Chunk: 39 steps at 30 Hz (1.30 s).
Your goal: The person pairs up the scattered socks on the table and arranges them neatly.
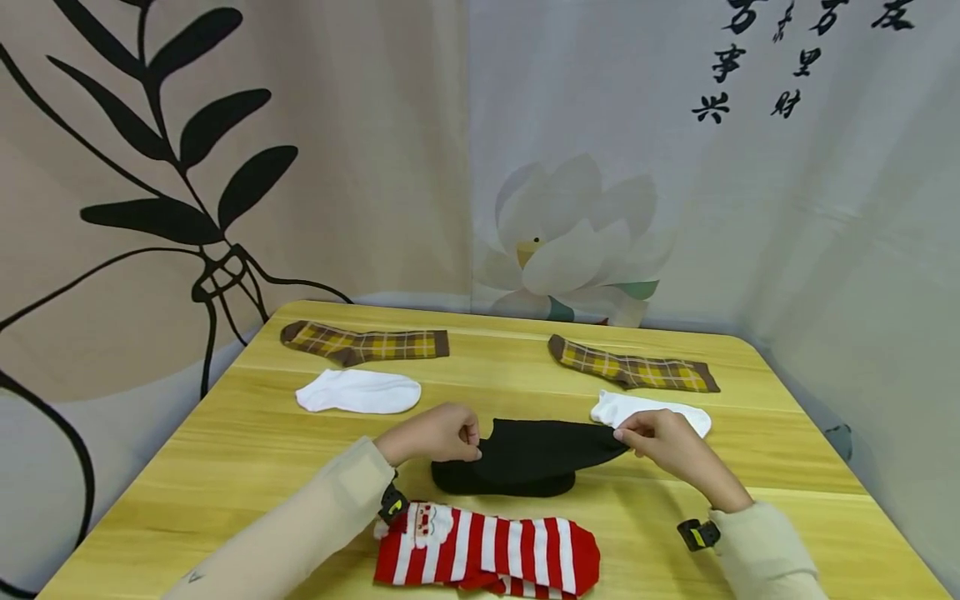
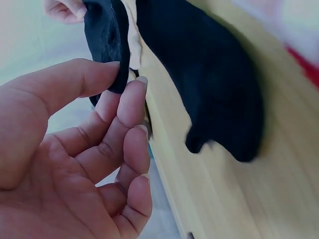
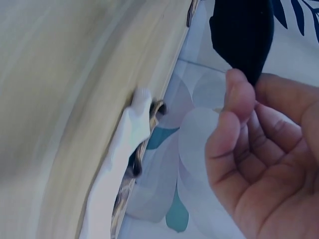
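A black sock (image 1: 551, 446) is stretched sideways above the table, one end in each hand. My left hand (image 1: 438, 435) pinches its left end between thumb and forefinger; the left wrist view shows the hemmed edge of the sock (image 2: 107, 45) in that pinch. At the other end, my right hand (image 1: 667, 442) grips the tip, and the right wrist view has the sock (image 3: 244, 35) hanging from thumb and fingertips. A second black sock (image 1: 506, 485) lies on the table beneath, partly hidden by the held one.
Red-and-white striped socks (image 1: 487, 550) with a Santa face lie nearest me. White socks lie at left (image 1: 360, 392) and right (image 1: 637, 407), the right one beside my right hand. Brown-yellow plaid socks (image 1: 367, 344) (image 1: 633, 367) lie farther back on the wooden table (image 1: 262, 467).
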Each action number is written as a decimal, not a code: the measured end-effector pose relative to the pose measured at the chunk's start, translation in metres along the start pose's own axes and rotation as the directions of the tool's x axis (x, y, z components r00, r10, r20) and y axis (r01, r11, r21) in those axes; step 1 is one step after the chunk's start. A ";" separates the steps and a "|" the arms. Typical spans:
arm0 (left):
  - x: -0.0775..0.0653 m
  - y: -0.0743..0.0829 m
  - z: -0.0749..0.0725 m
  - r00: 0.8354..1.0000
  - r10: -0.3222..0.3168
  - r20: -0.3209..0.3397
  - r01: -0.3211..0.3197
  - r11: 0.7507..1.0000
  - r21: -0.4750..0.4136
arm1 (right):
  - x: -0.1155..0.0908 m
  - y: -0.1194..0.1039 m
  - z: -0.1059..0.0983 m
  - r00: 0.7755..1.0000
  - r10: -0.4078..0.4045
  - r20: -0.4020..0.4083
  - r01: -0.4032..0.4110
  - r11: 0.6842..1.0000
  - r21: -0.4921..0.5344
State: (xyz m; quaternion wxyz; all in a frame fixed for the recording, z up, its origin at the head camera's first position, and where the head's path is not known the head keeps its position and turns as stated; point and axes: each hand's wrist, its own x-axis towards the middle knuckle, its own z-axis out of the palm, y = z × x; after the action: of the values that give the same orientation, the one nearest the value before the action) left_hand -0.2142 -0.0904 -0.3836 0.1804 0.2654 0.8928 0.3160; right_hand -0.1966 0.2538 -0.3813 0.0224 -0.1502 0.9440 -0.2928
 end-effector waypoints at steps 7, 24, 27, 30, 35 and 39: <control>-0.008 -0.016 -0.001 0.999 -0.039 0.004 0.039 0.999 -0.001 | 0.007 -0.004 0.014 0.998 -0.043 0.034 0.042 0.999 0.030; -0.022 -0.037 -0.001 0.998 -0.069 -0.009 0.069 0.998 -0.010 | 0.016 -0.017 0.039 0.986 -0.117 0.119 0.111 0.992 0.053; -0.021 -0.039 0.000 0.996 -0.083 -0.012 0.083 0.996 -0.016 | 0.017 -0.015 0.044 0.984 -0.121 0.129 0.116 0.992 0.048; -0.020 -0.040 0.001 0.995 -0.101 -0.014 0.101 0.994 -0.031 | 0.018 -0.013 0.047 0.983 -0.127 0.134 0.123 0.992 0.036; -0.019 -0.042 0.003 0.990 -0.140 -0.014 0.139 0.989 -0.049 | 0.019 -0.011 0.051 0.980 -0.135 0.150 0.134 0.991 0.019; -0.020 -0.044 0.004 0.987 -0.158 -0.023 0.157 0.986 -0.048 | 0.019 -0.010 0.053 0.972 -0.159 0.175 0.158 0.987 0.021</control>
State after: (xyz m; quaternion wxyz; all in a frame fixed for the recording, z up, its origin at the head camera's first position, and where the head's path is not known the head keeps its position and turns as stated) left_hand -0.2119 -0.1291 -0.4123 0.1988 0.1856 0.9058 0.3250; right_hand -0.2056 0.2112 -0.4186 0.0829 -0.2505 0.9223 -0.2823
